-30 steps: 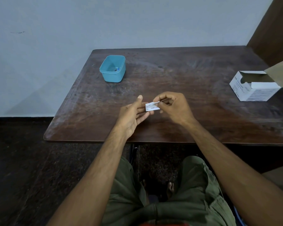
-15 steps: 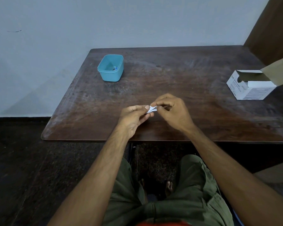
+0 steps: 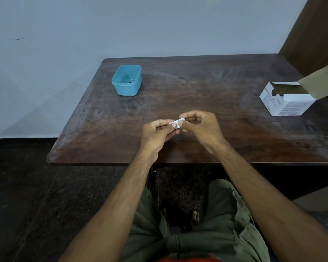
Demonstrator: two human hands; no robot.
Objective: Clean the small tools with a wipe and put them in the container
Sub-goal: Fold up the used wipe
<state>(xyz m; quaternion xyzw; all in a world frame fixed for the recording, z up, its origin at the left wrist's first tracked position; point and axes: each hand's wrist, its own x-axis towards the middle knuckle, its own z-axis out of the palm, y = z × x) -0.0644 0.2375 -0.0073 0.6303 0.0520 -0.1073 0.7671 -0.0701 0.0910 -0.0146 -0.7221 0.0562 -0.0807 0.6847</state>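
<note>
A small white wipe packet (image 3: 176, 123) with red print is pinched between both hands above the near middle of the wooden table (image 3: 206, 95). My left hand (image 3: 157, 134) grips its left end with thumb and fingers. My right hand (image 3: 201, 126) grips its right end. A small tool in the hands cannot be made out. The blue plastic container (image 3: 126, 80) stands at the far left of the table, with a few small dark items at its bottom.
An open white cardboard box (image 3: 286, 99) with its brown flap raised sits at the table's right edge. A pale wall runs behind the table, a dark floor lies to the left. My knees in green trousers are under the near edge.
The packet went from lying flat on my left fingers to being pinched edge-on between both hands. The left fingers curled shut around it. Both hands stayed at the same spot.
</note>
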